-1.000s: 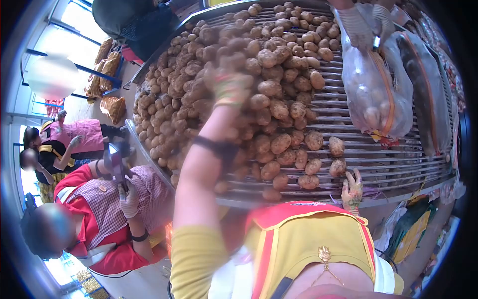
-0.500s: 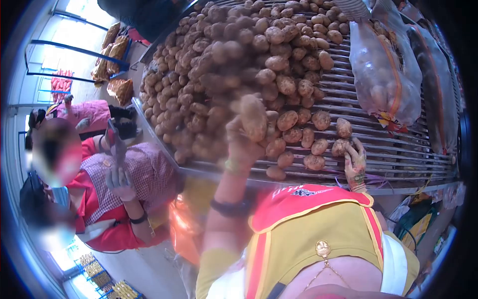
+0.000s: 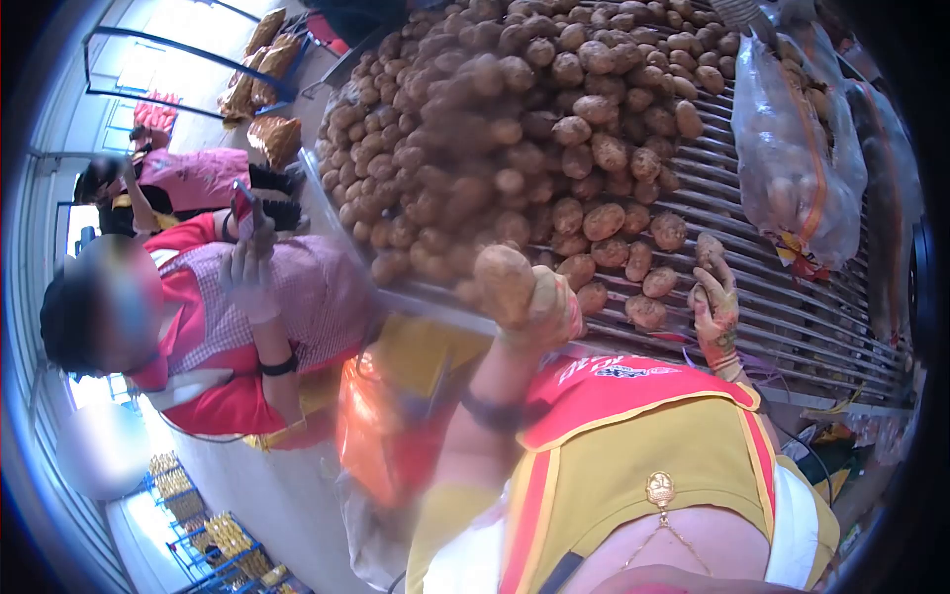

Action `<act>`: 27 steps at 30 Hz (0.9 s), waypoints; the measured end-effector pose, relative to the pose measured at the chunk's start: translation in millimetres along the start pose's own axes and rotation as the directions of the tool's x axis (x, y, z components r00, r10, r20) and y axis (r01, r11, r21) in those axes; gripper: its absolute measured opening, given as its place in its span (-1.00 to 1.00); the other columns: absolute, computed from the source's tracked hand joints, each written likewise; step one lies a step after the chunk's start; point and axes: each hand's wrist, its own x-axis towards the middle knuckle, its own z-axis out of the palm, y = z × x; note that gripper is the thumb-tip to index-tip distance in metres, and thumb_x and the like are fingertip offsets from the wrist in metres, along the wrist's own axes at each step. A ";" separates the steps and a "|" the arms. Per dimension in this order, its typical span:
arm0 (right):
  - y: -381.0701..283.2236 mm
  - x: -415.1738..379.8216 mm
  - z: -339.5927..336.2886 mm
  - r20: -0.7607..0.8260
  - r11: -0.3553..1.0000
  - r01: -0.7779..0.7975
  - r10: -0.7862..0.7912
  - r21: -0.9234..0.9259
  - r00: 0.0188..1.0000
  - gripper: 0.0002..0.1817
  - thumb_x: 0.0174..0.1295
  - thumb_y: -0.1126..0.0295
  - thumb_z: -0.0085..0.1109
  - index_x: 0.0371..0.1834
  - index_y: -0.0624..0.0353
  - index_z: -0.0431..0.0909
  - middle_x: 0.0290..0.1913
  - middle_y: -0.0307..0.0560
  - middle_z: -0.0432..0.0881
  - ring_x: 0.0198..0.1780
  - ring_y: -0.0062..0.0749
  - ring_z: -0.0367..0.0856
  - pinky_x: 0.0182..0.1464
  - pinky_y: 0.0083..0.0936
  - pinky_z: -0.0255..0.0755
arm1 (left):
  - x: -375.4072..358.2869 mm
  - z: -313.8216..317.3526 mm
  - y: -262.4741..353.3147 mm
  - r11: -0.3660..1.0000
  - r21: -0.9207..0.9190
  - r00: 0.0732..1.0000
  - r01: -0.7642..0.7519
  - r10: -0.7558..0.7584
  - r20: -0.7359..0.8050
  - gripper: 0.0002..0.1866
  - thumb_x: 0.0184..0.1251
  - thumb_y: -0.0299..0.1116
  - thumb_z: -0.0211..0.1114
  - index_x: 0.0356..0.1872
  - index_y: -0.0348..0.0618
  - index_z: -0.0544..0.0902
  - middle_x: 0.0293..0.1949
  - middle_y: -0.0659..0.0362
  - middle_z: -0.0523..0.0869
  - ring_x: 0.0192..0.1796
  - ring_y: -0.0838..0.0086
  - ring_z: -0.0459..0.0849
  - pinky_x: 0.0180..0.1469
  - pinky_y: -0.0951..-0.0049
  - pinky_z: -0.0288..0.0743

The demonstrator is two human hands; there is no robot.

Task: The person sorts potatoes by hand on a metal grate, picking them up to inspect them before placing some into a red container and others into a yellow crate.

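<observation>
My left hand (image 3: 549, 307), in a stained glove, is closed round a large brown potato (image 3: 503, 285) at the near edge of the slatted table. Farther right, my right hand (image 3: 716, 315) rests low over the slats, its fingers curled around a potato that they mostly hide. Another potato (image 3: 709, 247) lies at its fingertips. Several loose potatoes (image 3: 646, 312) sit between my two hands. Beyond them, a big heap of potatoes (image 3: 426, 129) covers the left and middle of the table (image 3: 802, 332); part of it is blurred.
Clear plastic bags of potatoes (image 3: 787, 168) lie at the right of the table. A co-worker (image 3: 307, 297) stands at the left holding a phone, with another person (image 3: 198, 183) behind. Filled sacks (image 3: 272, 74) are at the upper left. An orange bag (image 3: 366, 426) hangs below the table edge.
My left hand has drawn nearer my body with the large potato. The fingers of my right hand have curled over the potato they were touching. The whole view has shifted slightly.
</observation>
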 end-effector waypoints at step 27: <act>-33.3 -10.5 -17.0 0.156 0.997 0.072 -0.065 -0.037 0.986 -0.65 0.29 0.51 0.14 0.14 0.24 0.60 0.25 0.17 0.53 0.26 -0.03 0.55 0.28 -0.30 0.43 | -57.2 105.5 -15.9 0.950 0.303 0.945 -0.068 0.159 -0.287 -0.34 0.50 0.30 -0.03 0.28 -0.05 0.46 -0.04 0.09 0.65 -0.22 0.47 0.63 -0.37 0.55 0.54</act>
